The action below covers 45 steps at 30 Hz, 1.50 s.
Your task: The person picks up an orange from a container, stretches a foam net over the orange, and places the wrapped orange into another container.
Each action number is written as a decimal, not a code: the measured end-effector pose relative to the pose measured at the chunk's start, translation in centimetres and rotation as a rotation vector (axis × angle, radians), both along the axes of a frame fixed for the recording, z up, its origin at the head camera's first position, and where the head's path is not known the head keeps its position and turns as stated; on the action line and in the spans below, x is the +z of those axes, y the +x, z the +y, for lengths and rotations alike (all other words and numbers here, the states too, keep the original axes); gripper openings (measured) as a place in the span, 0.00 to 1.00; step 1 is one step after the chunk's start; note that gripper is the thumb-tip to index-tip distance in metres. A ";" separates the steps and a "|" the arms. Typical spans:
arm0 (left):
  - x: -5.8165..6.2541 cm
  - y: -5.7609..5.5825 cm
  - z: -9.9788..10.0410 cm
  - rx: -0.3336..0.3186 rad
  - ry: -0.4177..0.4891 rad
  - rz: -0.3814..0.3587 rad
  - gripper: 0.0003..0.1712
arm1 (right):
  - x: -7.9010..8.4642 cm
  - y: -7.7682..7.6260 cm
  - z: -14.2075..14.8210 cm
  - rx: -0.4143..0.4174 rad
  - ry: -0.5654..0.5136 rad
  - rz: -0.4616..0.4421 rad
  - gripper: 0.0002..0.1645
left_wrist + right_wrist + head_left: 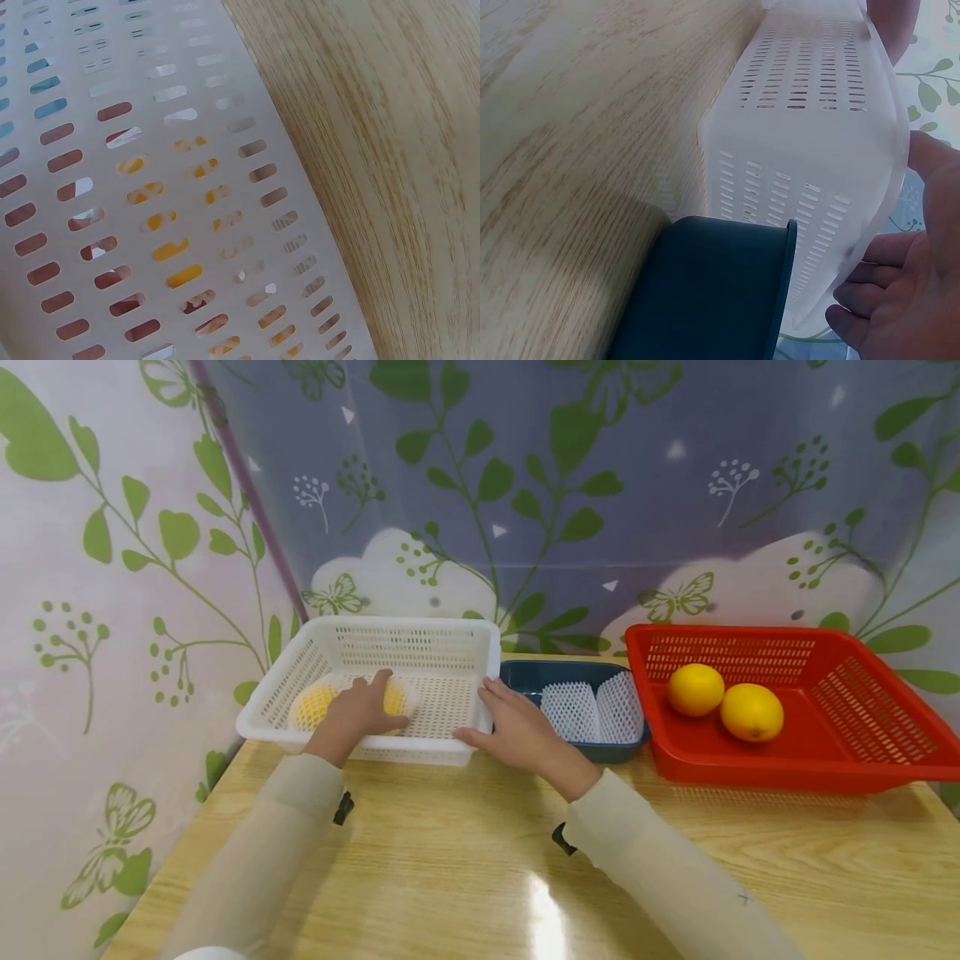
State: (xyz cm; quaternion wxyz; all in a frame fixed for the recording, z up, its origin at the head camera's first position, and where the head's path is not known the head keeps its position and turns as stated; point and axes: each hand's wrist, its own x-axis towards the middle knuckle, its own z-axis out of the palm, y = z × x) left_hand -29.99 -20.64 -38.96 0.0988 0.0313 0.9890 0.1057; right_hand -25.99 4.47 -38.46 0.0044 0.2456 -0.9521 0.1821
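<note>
My left hand [362, 706] reaches into the white slotted basket [450, 745], its thumb and fingers spread around a yellow lemon in a white foam net [397, 700]. A second netted lemon [311, 703] lies to the left in the same basket, partly behind that hand. Through the slots of the basket wall [300, 225] in the left wrist view, yellow patches and parts of the hand show. My right hand [517, 724] rests at the basket's right front corner, thumb over the front rim and fingers along the right rim; its fingertips [847, 319] show beside the rim in the right wrist view.
Right of the white basket stands a dark blue tub [517, 675] holding white foam nets [572, 710]. Farther right, a red basket [847, 770] holds two bare lemons [752, 712]. All stand on a wooden table [465, 852] against a leaf-patterned curtain [480, 527].
</note>
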 end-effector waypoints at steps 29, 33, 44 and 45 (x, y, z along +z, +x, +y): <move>2.9 0.4 2.1 0.038 0.044 0.366 0.42 | 2.1 1.1 2.3 -0.012 -0.090 -0.048 0.54; 4.4 1.6 4.0 -0.017 0.099 0.471 0.37 | 3.4 1.9 3.6 -0.001 -0.051 -0.011 0.51; 6.6 5.4 10.2 -0.225 0.156 0.517 0.34 | 6.8 3.0 9.1 -0.017 0.220 0.035 0.52; 6.8 5.7 10.9 -0.250 0.164 0.517 0.34 | 7.1 2.8 9.8 -0.028 0.235 0.025 0.52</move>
